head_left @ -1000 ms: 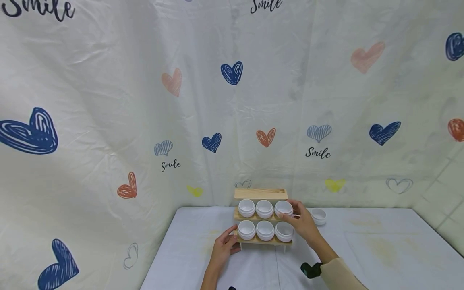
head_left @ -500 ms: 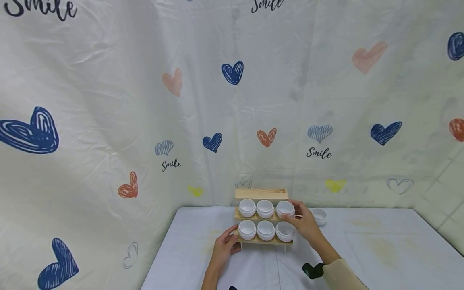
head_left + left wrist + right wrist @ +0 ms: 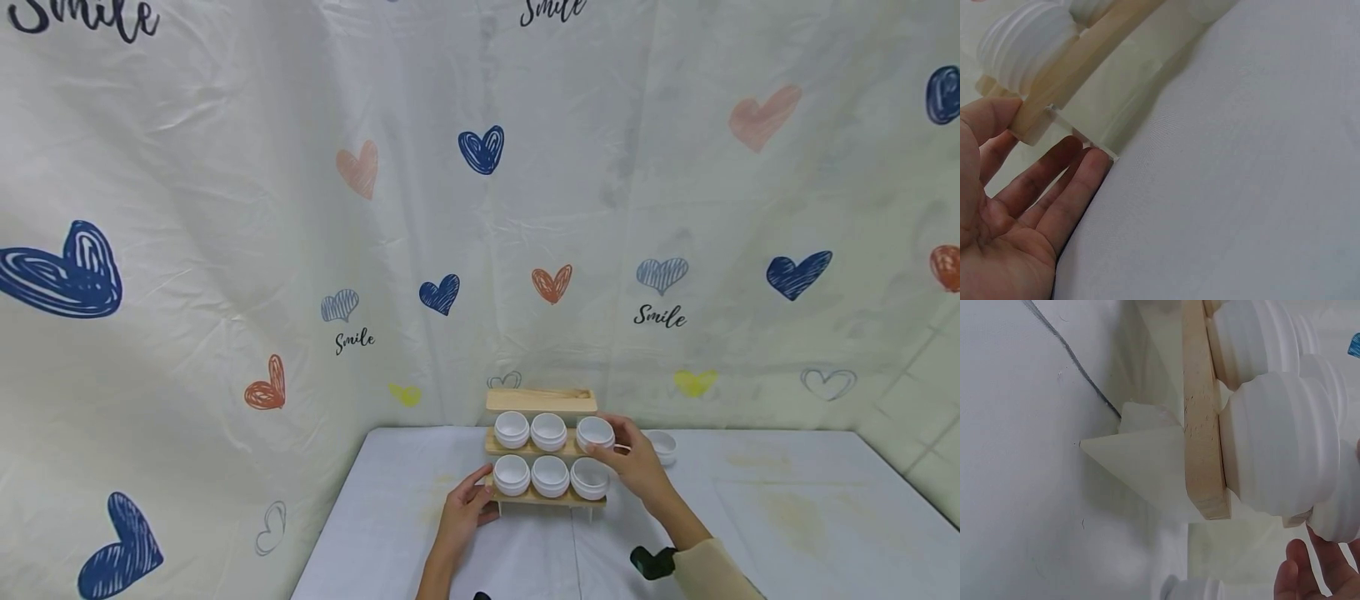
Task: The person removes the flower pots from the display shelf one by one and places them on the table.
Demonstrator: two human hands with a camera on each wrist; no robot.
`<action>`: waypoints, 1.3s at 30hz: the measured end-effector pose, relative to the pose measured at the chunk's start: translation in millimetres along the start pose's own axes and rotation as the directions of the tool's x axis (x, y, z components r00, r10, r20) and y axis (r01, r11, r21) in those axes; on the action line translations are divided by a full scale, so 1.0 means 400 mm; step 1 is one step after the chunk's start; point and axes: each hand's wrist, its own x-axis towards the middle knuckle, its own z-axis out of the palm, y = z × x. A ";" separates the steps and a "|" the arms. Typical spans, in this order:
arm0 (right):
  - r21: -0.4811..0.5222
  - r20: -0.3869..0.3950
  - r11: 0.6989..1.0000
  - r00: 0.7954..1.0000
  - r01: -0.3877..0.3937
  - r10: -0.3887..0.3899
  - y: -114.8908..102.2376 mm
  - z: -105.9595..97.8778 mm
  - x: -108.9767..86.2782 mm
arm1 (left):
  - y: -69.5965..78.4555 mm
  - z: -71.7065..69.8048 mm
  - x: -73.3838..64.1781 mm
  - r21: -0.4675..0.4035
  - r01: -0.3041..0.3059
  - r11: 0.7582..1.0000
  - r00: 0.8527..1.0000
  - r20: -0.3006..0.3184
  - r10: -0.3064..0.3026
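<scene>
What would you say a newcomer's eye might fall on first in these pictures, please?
Probably the white backdrop filling most of the head view, printed with colourful hearts and "Smile" lettering. Next comes the tiered wooden rack near the back edge of the table, with six white cups in two rows of three. The left hand holds the rack's lower left end; the right hand grips the upper row's rightmost cup.

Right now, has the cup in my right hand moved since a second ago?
Yes, the held cup has moved slightly right relative to the wooden rack.
</scene>
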 end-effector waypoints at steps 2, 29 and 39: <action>-0.003 -0.004 1.000 1.000 0.001 -0.001 0.000 -0.003 -0.002 | 0.000 0.000 -0.002 0.005 -0.004 1.000 1.000 0.002 0.004; 0.077 -0.059 0.996 0.998 0.032 -0.028 -0.005 -0.056 -0.027 | 0.001 0.001 -0.002 0.003 -0.004 1.000 1.000 0.007 0.004; 0.092 -0.055 0.995 0.998 0.024 -0.019 0.002 -0.070 -0.028 | 0.003 0.003 -0.004 0.003 -0.023 1.000 1.000 0.019 0.023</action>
